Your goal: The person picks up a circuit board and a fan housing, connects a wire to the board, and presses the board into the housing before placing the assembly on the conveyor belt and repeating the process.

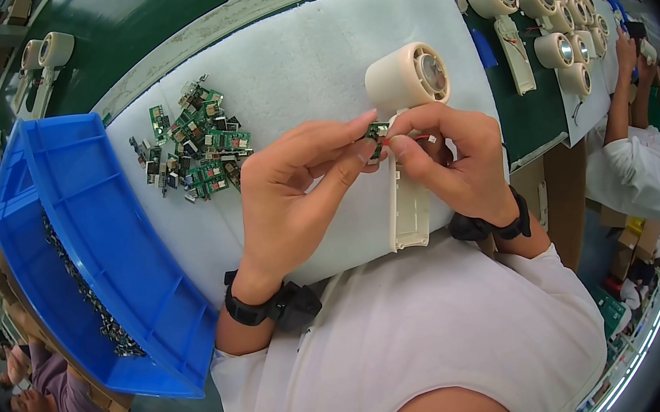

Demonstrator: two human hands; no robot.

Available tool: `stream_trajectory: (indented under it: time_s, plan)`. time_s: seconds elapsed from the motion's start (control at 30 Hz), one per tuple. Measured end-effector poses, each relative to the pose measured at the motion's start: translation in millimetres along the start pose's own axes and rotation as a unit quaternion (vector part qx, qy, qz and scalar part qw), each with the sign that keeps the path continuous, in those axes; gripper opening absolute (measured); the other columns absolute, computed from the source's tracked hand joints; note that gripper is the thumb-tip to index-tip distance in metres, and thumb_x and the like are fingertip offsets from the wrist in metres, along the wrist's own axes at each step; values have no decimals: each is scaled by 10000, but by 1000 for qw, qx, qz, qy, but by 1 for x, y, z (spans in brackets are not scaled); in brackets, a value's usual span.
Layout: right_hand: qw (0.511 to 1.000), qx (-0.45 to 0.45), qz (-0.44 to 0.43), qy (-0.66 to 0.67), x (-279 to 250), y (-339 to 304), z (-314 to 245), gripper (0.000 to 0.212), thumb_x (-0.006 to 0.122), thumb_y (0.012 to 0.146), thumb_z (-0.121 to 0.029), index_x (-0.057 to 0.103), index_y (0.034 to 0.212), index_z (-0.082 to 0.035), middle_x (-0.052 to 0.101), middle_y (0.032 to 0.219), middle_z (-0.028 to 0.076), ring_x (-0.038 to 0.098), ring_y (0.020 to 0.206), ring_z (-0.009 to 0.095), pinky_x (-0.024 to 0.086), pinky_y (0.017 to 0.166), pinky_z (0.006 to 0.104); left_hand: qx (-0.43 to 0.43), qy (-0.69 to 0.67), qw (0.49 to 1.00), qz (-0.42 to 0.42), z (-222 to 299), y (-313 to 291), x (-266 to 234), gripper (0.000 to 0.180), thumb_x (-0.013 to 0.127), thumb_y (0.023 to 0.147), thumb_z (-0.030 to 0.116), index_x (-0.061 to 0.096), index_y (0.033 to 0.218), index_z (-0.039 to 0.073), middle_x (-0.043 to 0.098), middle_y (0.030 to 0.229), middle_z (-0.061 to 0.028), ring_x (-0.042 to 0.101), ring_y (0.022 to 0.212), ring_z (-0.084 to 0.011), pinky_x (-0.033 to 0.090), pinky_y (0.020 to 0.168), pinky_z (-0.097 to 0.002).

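My left hand (302,176) pinches a small green circuit board (376,133) between thumb and fingertips. Close against it, my right hand (453,147) is closed on a thin red wire (404,140) at the board's edge. Below my hands, an open cream plastic handle shell (410,217) lies on the white foam sheet, its inside facing up. It runs up under my right fingers to a round cream fan head (407,79) with a dark, shiny centre. My fingers hide where handle and head meet and the wire's far end.
On the foam sheet's left lies a pile of green circuit boards (205,143). Beside it stands a blue bin (105,231) with many small parts inside. Several cream fan heads (549,18) stand at the right. A co-worker's arm (619,100) reaches in at far right.
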State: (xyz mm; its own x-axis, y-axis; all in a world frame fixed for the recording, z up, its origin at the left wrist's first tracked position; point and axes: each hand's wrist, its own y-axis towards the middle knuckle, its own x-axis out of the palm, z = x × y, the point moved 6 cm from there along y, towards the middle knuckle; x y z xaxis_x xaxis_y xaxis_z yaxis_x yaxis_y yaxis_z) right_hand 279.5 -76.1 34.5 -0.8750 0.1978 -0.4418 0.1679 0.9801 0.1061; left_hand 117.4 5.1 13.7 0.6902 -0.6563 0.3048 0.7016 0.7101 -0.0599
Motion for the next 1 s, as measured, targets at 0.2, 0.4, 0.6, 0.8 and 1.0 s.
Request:
stream_trajectory:
  time_s: [0.2,0.4,0.6,0.8,1.0]
  plan:
    - [1000,20,15,15,-2,-1,1,89,689,916,-33,712,992,8,671,729,-15,453,540,-6,320,495,181,25,24,999,-2,0,1,-3,393,634,925,-141,708,1283,5,705,1105,-126,722,997,-188,606,928,-325]
    - [999,21,20,18,-1,-1,3,85,696,922,-35,711,991,12,675,737,-9,460,550,-5,324,501,181,36,49,998,-14,3,0,0,396,642,922,-138,712,1281,13,706,1102,-115,721,995,-184,603,927,-319]
    - [999,43,1,20,0,-2,3,84,712,923,-26,719,999,10,668,726,-13,465,562,-2,343,523,183,21,18,999,-17,-1,1,-1,395,644,928,-134,710,1288,16,708,1096,-112,712,991,-170,603,902,-306]
    - [998,37,20,55,0,-4,8,95,743,922,-38,729,1008,1,640,687,-25,466,570,-3,350,541,187,-10,-17,999,-27,-6,0,-4,372,647,939,-118,713,1280,13,710,1097,-109,704,976,-161,604,876,-296]
    - [996,62,5,64,1,-4,13,115,754,930,-52,732,1033,-6,587,638,-40,442,572,-3,340,553,184,-41,-18,998,-40,-13,3,-3,342,648,954,-95,717,1271,11,711,1096,-103,700,966,-155,607,860,-293]
